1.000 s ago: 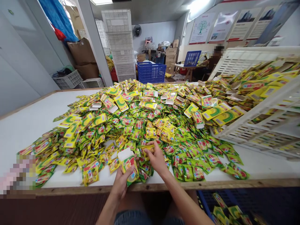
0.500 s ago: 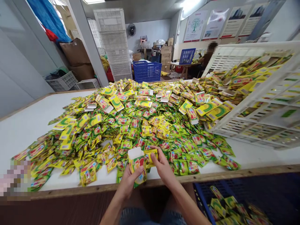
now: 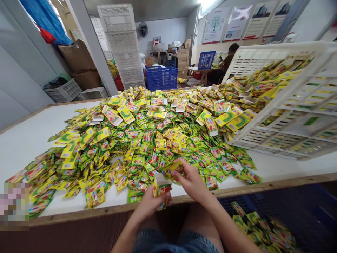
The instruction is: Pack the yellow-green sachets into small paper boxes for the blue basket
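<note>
My left hand [image 3: 151, 203] is closed round a small printed carton [image 3: 161, 187], held tilted over the table's front edge with its white flap up. Just above and to the right, my right hand [image 3: 191, 179] pinches a yellow sachet [image 3: 171, 169] by its right end, close to the top of the carton. In front of both hands spreads a wide pile of green sachets [image 3: 147, 137] with watermelon pictures. Some yellow sachets [image 3: 177, 138] lie among them. Yellow cartons [image 3: 126, 114] rest on top of the heap, several with their flaps open.
A white crate [image 3: 286, 130] lies tipped at the right, spilling cartons onto the white table [image 3: 28, 126]. Below the front edge at right, a dark blue crate holds packets [image 3: 263, 226]. Behind stand a blue basket [image 3: 162, 78], stacked white crates [image 3: 119, 45] and a seated person [image 3: 228, 63].
The carton in my left hand has tipped and moved slightly right and down. My right hand has lifted the yellow sachet up and right, away from the carton's side. The view has shifted a little.
</note>
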Motion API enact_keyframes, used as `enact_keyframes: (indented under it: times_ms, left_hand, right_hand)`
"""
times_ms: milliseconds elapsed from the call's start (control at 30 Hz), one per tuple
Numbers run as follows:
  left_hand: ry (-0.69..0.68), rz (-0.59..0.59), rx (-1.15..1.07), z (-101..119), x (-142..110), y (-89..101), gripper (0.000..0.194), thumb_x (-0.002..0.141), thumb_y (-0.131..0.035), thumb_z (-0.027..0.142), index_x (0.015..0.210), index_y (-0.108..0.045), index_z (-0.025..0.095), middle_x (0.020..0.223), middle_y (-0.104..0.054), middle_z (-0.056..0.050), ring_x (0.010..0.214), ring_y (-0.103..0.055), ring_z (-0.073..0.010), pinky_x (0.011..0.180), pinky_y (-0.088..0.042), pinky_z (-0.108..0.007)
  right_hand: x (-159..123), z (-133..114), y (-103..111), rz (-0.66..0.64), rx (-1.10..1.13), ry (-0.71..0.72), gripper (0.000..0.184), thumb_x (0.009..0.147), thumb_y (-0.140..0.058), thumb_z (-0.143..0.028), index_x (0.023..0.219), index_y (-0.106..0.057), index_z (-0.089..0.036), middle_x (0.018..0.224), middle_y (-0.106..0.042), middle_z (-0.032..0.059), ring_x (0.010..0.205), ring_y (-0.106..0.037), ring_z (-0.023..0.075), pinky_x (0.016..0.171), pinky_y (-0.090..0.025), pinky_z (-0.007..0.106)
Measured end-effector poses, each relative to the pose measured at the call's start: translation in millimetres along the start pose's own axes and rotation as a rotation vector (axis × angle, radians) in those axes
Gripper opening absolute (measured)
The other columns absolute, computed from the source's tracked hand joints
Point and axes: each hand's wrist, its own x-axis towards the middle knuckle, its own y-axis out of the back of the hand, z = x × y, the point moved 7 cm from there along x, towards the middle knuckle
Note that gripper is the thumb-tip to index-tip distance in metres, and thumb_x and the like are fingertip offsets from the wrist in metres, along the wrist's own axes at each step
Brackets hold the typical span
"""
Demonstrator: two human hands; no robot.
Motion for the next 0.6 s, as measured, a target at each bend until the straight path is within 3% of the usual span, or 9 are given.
enact_keyframes:
  times_ms: [100,233,367,600]
  left_hand:
    - [0.017,-0.027,0.013,0,-1,-5.1,0.041,0.065,-0.076,0.044,0.082,-0.056,0.014,0.06,-0.061,-0.002,0.052,-0.057,-0.0144,0.054,-0.042,-0.025]
    - [0.045,-0.029,0.06,-1,-2,-5.2,0.041,0.065,-0.075,0.046,0.079,-0.055,0.014,0.059,-0.061,-0.002,0.051,-0.055,-0.0138,0.053,-0.042,-0.025]
    - [0.044,-0.077,0.087,3,-2,-9.9,0.04,0.065,-0.075,0.046,0.076,-0.056,0.013,0.057,-0.06,-0.001,0.051,-0.054,-0.0128,0.054,-0.042,-0.024]
    - [0.049,-0.081,0.011,5,-1,-9.2,0.038,0.064,-0.077,0.043,0.078,-0.057,0.014,0.06,-0.063,-0.003,0.054,-0.057,-0.0147,0.054,-0.042,-0.024]
  right_hand:
    - [3,-11,-6,-0.117,-0.339,0.106,0.005,0.083,-0.051,-0.014,0.085,-0.053,-0.018,0.08,-0.059,0.0024,0.074,-0.054,0.0164,0.066,-0.042,0.026]
    - [2,-17,-16,-0.204,-0.572,0.195,0.013,0.08,-0.05,-0.005,0.082,-0.049,-0.018,0.088,-0.054,0.0046,0.083,-0.05,0.0179,0.072,-0.041,0.028]
    - [4,-22,-29,-0.272,-0.628,0.257,0.02,0.076,-0.047,0.001,0.084,-0.048,-0.018,0.093,-0.052,0.0056,0.087,-0.05,0.0182,0.076,-0.042,0.028]
    - [4,-20,-36,-0.237,-0.537,0.233,0.02,0.079,-0.046,0.001,0.089,-0.048,-0.017,0.096,-0.051,0.0066,0.09,-0.049,0.0185,0.079,-0.044,0.03]
